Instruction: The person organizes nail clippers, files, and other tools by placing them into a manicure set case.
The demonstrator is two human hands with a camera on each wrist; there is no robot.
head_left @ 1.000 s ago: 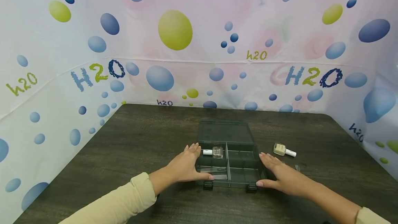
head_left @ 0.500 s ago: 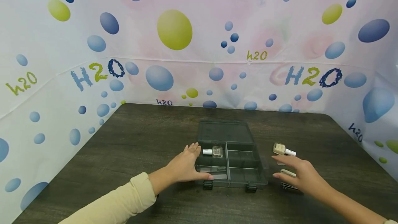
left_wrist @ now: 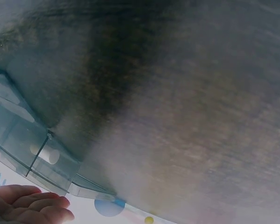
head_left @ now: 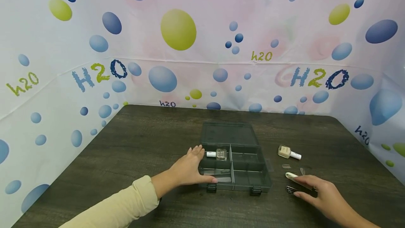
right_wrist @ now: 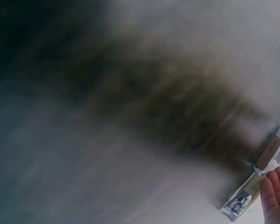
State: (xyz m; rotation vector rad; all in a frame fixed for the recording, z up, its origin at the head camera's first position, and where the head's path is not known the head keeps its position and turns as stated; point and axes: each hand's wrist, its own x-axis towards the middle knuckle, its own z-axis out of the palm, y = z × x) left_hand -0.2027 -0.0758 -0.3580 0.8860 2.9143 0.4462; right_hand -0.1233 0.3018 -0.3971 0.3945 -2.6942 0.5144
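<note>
Fingers of the right hand (head_left: 319, 194) lie low over two small tools on the dark wood-grain table (head_left: 152, 140), right of the smoky transparent plastic compartment box (head_left: 235, 166): a white-handled nail file (head_left: 291, 176) and a metal nail clipper (head_left: 291, 189). Its fingertips touch or nearly touch them; I cannot tell whether the fingers have closed on either.

The left hand (head_left: 186, 170) rests flat, fingers straight, against the box's left wall, steadying it. A clear glass nail-polish bottle with a white cap (head_left: 217, 154) lies in the rear left compartment. A beige nail-polish bottle with a white cap (head_left: 288, 152) lies on the table farther back, with two small clear nail tips (head_left: 286, 166) nearby.

The tools lie close together and flat, so a pinch could catch both or skid the clipper away. A careless sweep could scatter the nail tips.
</note>
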